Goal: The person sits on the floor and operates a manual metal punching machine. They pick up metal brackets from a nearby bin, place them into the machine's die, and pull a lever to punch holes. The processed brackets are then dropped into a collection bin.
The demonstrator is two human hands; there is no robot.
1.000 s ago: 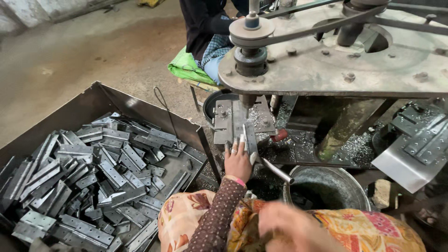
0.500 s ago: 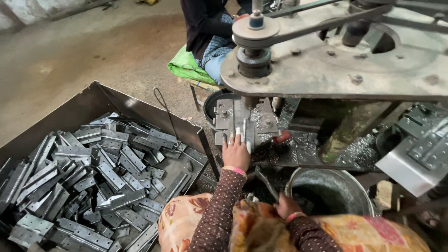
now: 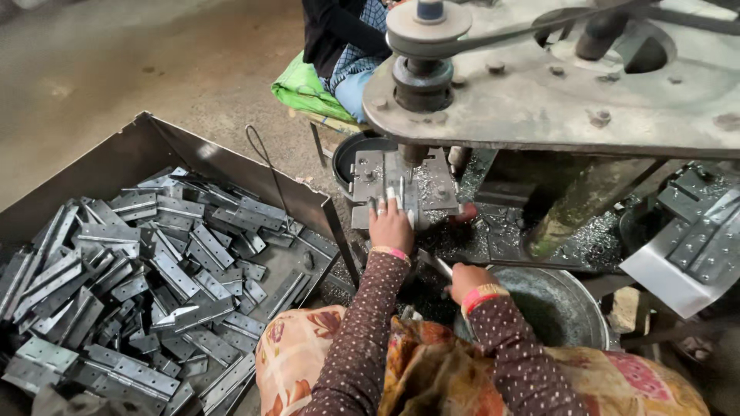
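My left hand [image 3: 390,223] rests on a flat metal hinge piece [image 3: 403,196] lying on the machine's steel bed [image 3: 368,176], just below the drill spindle [image 3: 414,156]. The fingers press the piece down under the spindle. My right hand [image 3: 467,281] is lower and to the right, closed around a thin metal lever or rod [image 3: 434,265] beside the round metal basin [image 3: 556,308]. Both arms wear dark dotted sleeves with pink bangles at the wrists.
A big steel tray [image 3: 131,154] on the left holds several grey hinges [image 3: 154,270]. The machine's heavy plate with pulley and belt [image 3: 428,23] overhangs the bed. Another person sits behind on a green cushion [image 3: 304,88]. More hinges lie at the right [image 3: 694,239].
My left hand has pushed forward onto the bed under the spindle. My right hand has dropped from in front of the camera to the rod beside the basin.
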